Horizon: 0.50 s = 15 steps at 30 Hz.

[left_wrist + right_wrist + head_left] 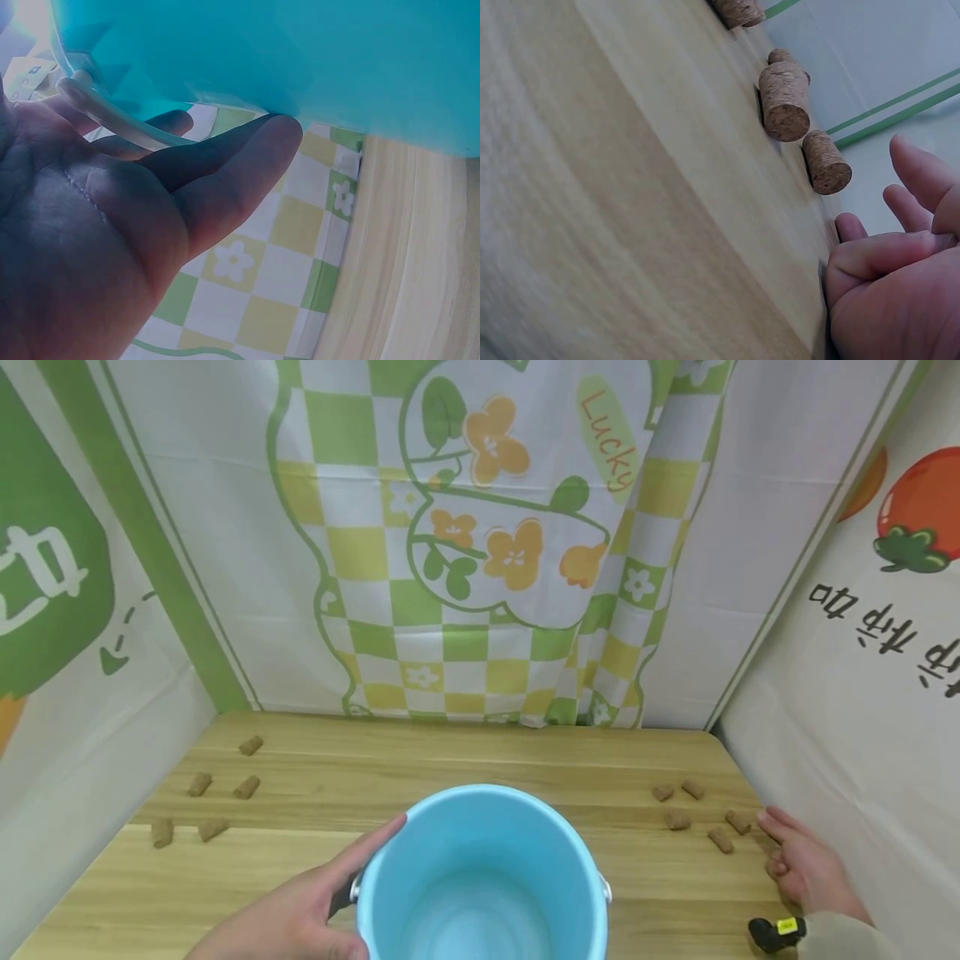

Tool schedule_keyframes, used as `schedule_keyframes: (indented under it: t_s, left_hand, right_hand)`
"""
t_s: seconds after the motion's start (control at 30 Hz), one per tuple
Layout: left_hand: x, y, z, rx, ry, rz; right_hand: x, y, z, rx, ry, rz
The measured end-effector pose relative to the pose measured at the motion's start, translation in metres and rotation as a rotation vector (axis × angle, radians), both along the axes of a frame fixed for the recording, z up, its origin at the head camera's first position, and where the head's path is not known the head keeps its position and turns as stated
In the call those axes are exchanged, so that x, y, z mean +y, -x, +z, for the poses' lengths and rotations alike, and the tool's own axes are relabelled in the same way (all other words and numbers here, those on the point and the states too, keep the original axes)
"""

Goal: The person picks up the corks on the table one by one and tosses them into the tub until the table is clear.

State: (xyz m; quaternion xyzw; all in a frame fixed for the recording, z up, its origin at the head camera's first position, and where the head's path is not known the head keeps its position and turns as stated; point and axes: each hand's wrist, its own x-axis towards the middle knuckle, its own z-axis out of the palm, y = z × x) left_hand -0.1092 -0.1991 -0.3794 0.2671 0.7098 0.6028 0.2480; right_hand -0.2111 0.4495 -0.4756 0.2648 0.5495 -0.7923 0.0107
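A light blue bucket (pixel 480 810) stands at the front middle, its inside facing up and showing nothing in it. My left hand (pixel 300 902) grips its left side, thumb and fingers spread around the outer wall beside the handle's pivot. In the left wrist view the white handle (pixel 124 124) crosses the fingers, which lie against the blue wall. My right hand (pixel 813 864) rests at the table's right edge, index finger out and other fingers loosely curled, holding nothing visible. Just left of it lie several corks (pixel 720 840), also seen as a cork (pixel 786 101) in the right wrist view.
More corks (pixel 246 787) lie scattered on the left part of the wooden table (pixel 315 777). Printed cloth walls close in the back and both sides; a checked curtain (pixel 495 668) hangs behind. A black strap piece (pixel 772 935) sits by the right wrist.
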Motion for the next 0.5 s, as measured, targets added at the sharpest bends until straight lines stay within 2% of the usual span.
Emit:
schedule_keyframes:
  t_s: [0.13,0.37,0.5]
  left_hand:
    - [0.001,0.0,0.001,-0.024,-0.006,0.005]
    - [0.003,-0.001,0.003,-0.039,-0.031,-0.002]
    - [0.003,-0.001,0.003,-0.038,-0.038,-0.003]
  right_hand:
    - [-0.002,0.002,-0.003,-0.017,-0.078,-0.012]
    - [-0.009,0.003,-0.007,-0.042,-0.274,0.008]
    - [-0.011,0.003,-0.005,-0.058,-0.33,0.002]
